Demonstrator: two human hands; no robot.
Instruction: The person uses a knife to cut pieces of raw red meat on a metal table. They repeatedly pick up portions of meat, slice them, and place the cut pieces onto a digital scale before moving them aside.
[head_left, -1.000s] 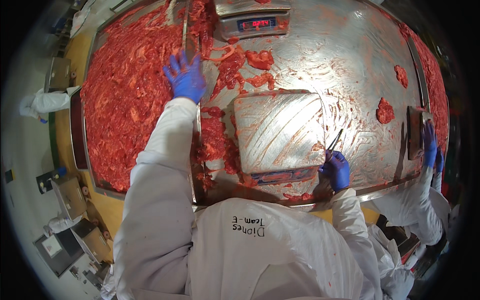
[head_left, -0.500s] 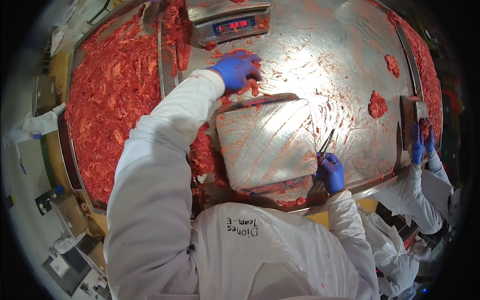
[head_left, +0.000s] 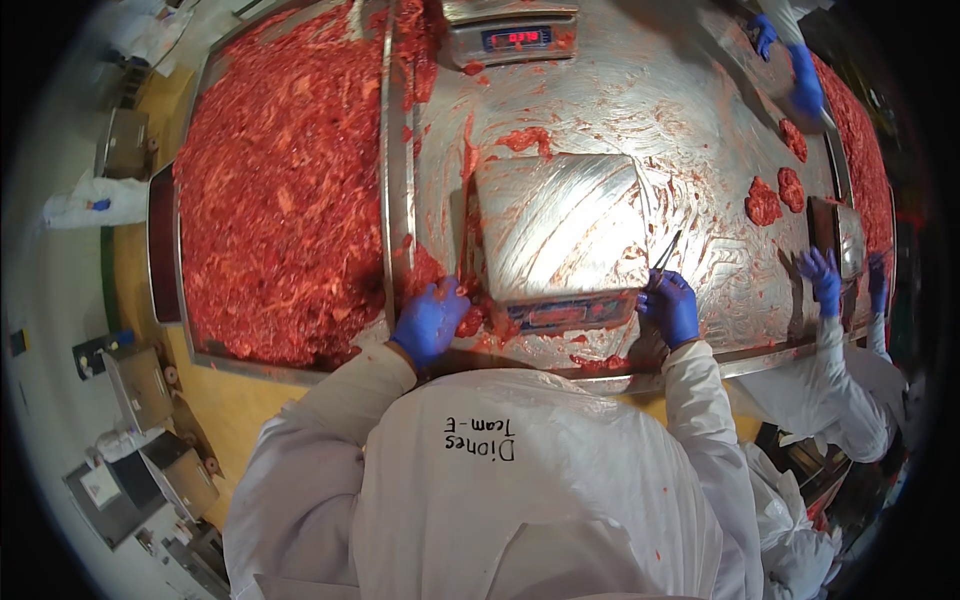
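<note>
My left hand (head_left: 432, 315), in a blue glove, has its fingers curled on red meat (head_left: 470, 318) beside the near-left corner of a steel scale (head_left: 560, 228). The scale's pan is smeared with meat residue, and its display faces me. My right hand (head_left: 668, 305), also gloved, is closed on long dark tweezers (head_left: 668, 250) at the scale's right side, their tips pointing away from me. Scraps of meat (head_left: 525, 140) lie on the steel table (head_left: 705, 130) around the scale.
A large bin of chopped meat (head_left: 270, 200) fills the left side. A second scale (head_left: 513, 35) stands at the back, a third (head_left: 838, 240) at the right, near meat lumps (head_left: 762, 203). Co-workers' gloved hands (head_left: 805, 80) reach in at top right and right (head_left: 822, 280); another trough (head_left: 855, 140) runs beyond.
My left hand has come back from the upper left to the near-left of the scale. Co-worker hands have appeared at the top right, and another meat lump lies there. My right hand still holds the tweezers.
</note>
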